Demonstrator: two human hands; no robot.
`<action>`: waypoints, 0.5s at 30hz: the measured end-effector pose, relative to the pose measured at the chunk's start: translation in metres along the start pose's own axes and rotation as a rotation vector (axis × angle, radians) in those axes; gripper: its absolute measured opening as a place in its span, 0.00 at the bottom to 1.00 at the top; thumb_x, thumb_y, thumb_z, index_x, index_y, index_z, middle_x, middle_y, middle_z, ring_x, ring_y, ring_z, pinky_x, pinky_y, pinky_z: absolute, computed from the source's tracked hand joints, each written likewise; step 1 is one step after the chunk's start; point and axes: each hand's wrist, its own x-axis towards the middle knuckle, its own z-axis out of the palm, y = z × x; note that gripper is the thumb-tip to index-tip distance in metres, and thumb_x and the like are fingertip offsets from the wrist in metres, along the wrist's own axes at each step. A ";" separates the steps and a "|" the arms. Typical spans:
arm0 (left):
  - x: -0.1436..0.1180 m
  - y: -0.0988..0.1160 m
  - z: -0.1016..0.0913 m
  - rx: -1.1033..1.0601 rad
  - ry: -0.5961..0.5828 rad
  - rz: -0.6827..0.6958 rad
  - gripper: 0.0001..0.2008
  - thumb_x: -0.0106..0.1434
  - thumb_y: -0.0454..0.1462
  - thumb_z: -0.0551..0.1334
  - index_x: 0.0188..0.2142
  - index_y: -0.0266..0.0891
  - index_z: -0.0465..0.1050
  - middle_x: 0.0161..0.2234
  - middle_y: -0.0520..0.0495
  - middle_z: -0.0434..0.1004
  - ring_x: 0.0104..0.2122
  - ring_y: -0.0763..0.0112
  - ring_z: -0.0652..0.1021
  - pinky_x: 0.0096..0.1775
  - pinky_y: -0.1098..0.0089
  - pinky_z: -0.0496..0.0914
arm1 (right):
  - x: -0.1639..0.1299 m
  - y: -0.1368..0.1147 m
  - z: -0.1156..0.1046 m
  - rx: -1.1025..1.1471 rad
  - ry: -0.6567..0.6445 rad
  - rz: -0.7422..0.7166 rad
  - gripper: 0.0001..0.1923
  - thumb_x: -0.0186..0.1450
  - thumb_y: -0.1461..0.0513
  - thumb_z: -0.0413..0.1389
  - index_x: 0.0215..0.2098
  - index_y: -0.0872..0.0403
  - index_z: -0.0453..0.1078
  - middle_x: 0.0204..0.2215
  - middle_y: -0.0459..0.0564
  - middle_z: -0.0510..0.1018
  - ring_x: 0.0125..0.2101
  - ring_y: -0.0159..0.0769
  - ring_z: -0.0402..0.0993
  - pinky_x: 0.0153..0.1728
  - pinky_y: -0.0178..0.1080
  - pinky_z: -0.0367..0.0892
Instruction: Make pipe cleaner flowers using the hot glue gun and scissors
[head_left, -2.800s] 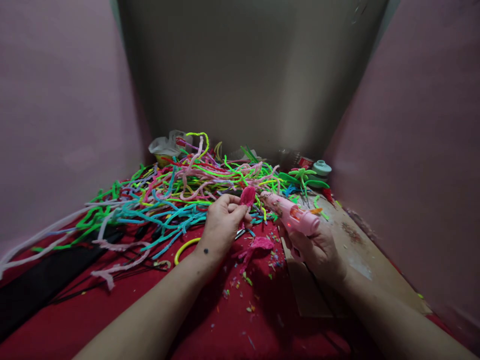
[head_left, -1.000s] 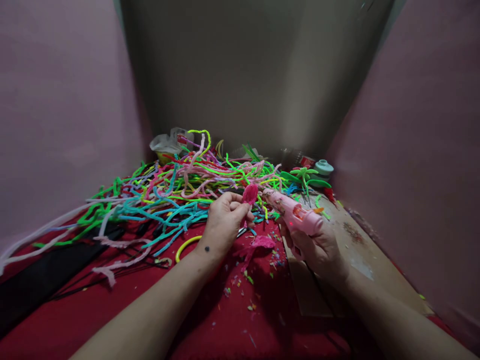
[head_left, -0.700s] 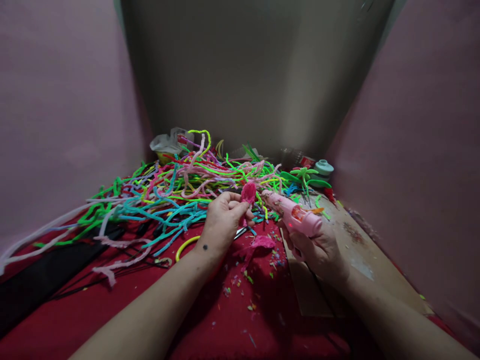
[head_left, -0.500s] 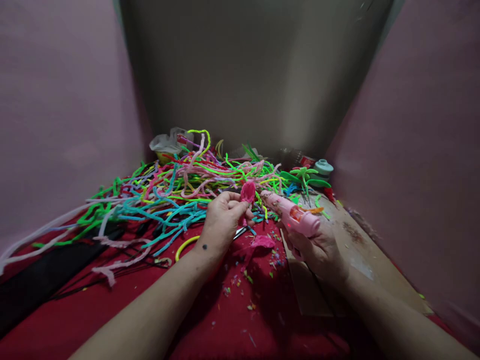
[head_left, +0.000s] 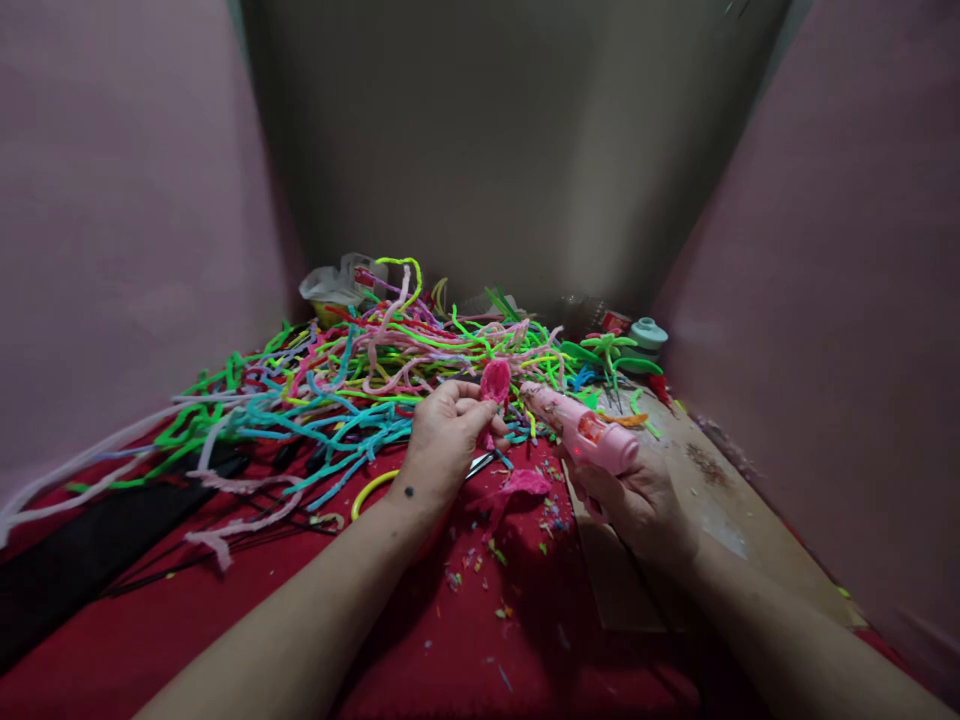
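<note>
My left hand [head_left: 450,435] pinches a bright pink fuzzy petal [head_left: 496,381], which looks bent from pipe cleaner, between thumb and fingers. Wrapped around a pink hot glue gun [head_left: 581,428] is my right hand [head_left: 630,505]; a small red light glows on the gun's body. The gun's nozzle points left and up toward the petal, with a small gap between them. A second pink petal piece [head_left: 523,484] lies on the red cloth below my hands. Partly under my left hand are scissors [head_left: 480,464], their yellow handle [head_left: 373,487] showing to the left.
A tangled heap of colourful pipe cleaners [head_left: 390,370] spreads across the back and left. To the right lies a stained cardboard sheet [head_left: 705,500], with a green pipe-cleaner flower [head_left: 609,345] and a teal bottle [head_left: 649,335] behind it. Coloured fluff scraps dot the red cloth [head_left: 450,650].
The glue gun and my right hand have shifted very slightly. My left hand keeps its pinch on the pink petal in nearly the same place.
</note>
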 end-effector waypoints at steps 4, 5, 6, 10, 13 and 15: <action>-0.001 0.001 0.000 -0.011 0.002 -0.002 0.07 0.55 0.35 0.62 0.31 0.36 0.64 0.18 0.54 0.74 0.17 0.75 0.73 0.25 0.74 0.67 | 0.001 -0.001 0.000 0.054 -0.027 0.001 0.23 0.66 0.52 0.48 0.54 0.55 0.66 0.36 0.56 0.79 0.29 0.36 0.75 0.23 0.36 0.68; -0.001 0.001 0.000 -0.008 0.004 -0.001 0.07 0.55 0.35 0.62 0.31 0.36 0.64 0.18 0.54 0.74 0.17 0.75 0.73 0.25 0.74 0.67 | 0.001 -0.001 0.000 0.057 -0.030 -0.007 0.22 0.66 0.52 0.48 0.54 0.54 0.66 0.37 0.56 0.79 0.31 0.38 0.75 0.24 0.36 0.69; -0.001 0.001 0.000 -0.003 0.006 0.001 0.07 0.55 0.35 0.62 0.31 0.36 0.64 0.18 0.54 0.74 0.17 0.75 0.73 0.24 0.74 0.67 | 0.002 -0.002 -0.001 0.059 -0.035 -0.014 0.22 0.66 0.52 0.48 0.54 0.54 0.66 0.38 0.56 0.79 0.33 0.38 0.76 0.26 0.37 0.70; -0.001 0.002 0.000 0.008 0.012 0.001 0.06 0.55 0.35 0.61 0.31 0.36 0.64 0.18 0.54 0.74 0.17 0.76 0.73 0.24 0.75 0.66 | 0.001 -0.001 0.000 0.056 -0.045 -0.014 0.20 0.67 0.54 0.47 0.53 0.53 0.67 0.41 0.55 0.79 0.36 0.38 0.76 0.28 0.36 0.71; 0.000 0.002 0.000 0.005 0.008 0.002 0.06 0.55 0.34 0.61 0.31 0.36 0.64 0.18 0.54 0.74 0.17 0.76 0.73 0.25 0.75 0.67 | 0.001 0.000 0.000 0.033 -0.039 -0.016 0.20 0.68 0.55 0.47 0.54 0.53 0.66 0.43 0.54 0.78 0.38 0.39 0.76 0.30 0.36 0.72; 0.000 0.002 -0.001 -0.002 0.005 -0.004 0.06 0.55 0.34 0.61 0.31 0.36 0.64 0.18 0.54 0.74 0.17 0.76 0.73 0.26 0.74 0.67 | 0.001 0.001 0.000 0.011 -0.033 -0.033 0.20 0.67 0.55 0.48 0.55 0.52 0.66 0.45 0.53 0.77 0.41 0.41 0.75 0.33 0.37 0.73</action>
